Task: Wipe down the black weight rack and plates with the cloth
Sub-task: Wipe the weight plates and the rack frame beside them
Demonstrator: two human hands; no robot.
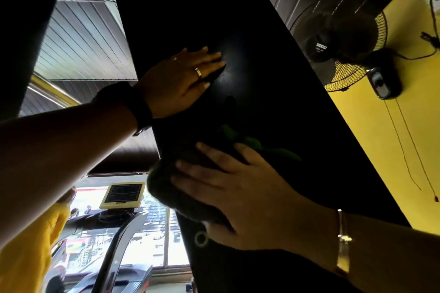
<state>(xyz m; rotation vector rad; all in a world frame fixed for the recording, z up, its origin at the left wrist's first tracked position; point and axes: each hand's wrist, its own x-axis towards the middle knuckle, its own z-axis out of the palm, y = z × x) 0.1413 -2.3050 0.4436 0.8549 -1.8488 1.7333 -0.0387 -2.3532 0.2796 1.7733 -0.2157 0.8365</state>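
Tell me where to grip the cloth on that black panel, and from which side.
Take the cloth by its thick bunched wad at the left edge of the black panel, where the right hand presses it with spread fingers. Come from that open edge, so fingers can curl round the bulge. The thin green tail lies flat on the panel and probably offers less to pinch.

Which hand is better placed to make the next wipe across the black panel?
Right. The right hand lies with spread fingers on the cloth against the black panel, while the left hand rests flat and bare on the panel higher up, likely just bracing.
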